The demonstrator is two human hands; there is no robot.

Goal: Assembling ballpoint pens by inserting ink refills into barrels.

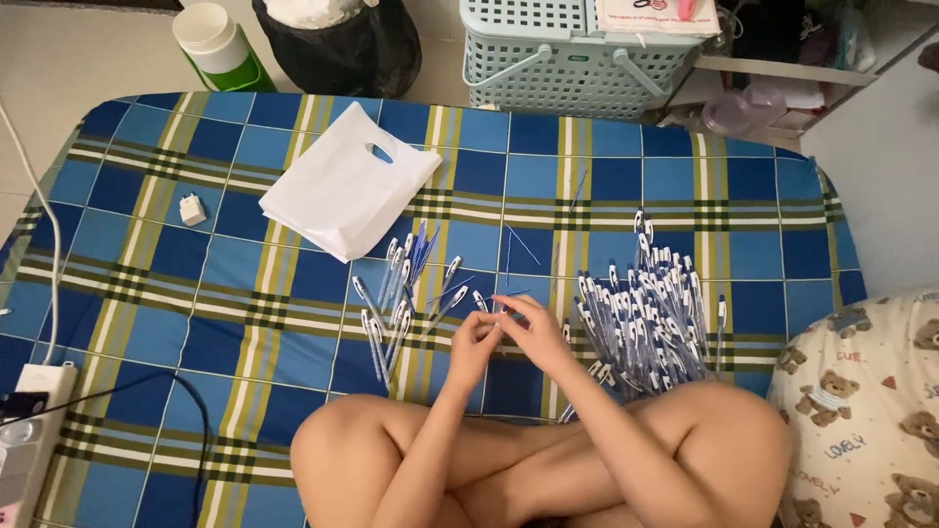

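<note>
Both hands meet at frame centre: left hand (476, 337) and right hand (533, 332) pinch one pen (492, 303). Pen heap (646, 313) right, loose pens (396, 293) left, white bag (347, 186) upper left; bed (147, 284) below.

- We see a bed (245, 323) covered by a blue sheet checked with yellow, white and dark green stripes.
- Beyond its far edge we make out pale floor tiles (88, 49) under even, soft light.
- On that floor stand a pale blue lattice basket (577, 59), a black bag (342, 49) and a green flask with a white cap (220, 44).
- At the right we note a cream teddy-bear pillow (871, 411).
- A white power strip (34, 430) lies at the left edge.
</note>
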